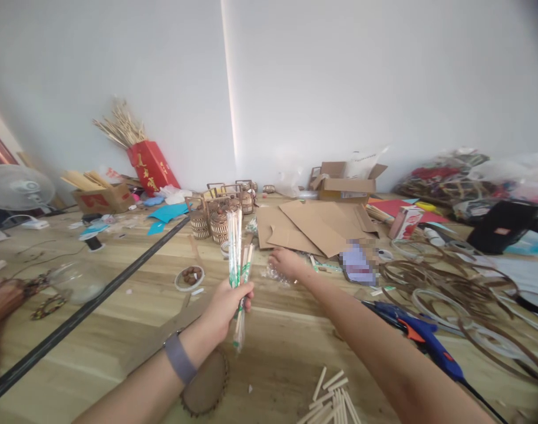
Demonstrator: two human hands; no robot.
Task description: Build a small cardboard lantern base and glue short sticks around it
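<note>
My left hand [227,303] is closed around a bundle of chopsticks [235,247] in paper and plastic wrappers with green print, held upright above the table. My right hand [287,263] reaches forward to crumpled clear plastic wrappers [280,275] at the near edge of the cardboard sheets [310,227]. Its fingers are bent down over the plastic and blurred, so whether they grip it is unclear. Loose short wooden sticks [333,400] lie at the bottom of the view. Partly behind my left forearm is a round brown disc [209,383] with a notched edge.
Small woven baskets [220,224] stand behind the chopsticks, near a white dish of brown nuts [189,278]. A blue glue gun [428,341] and coiled brown strips [463,294] lie right. A black bar [96,300] crosses the left; beyond it is another person's hand [3,303].
</note>
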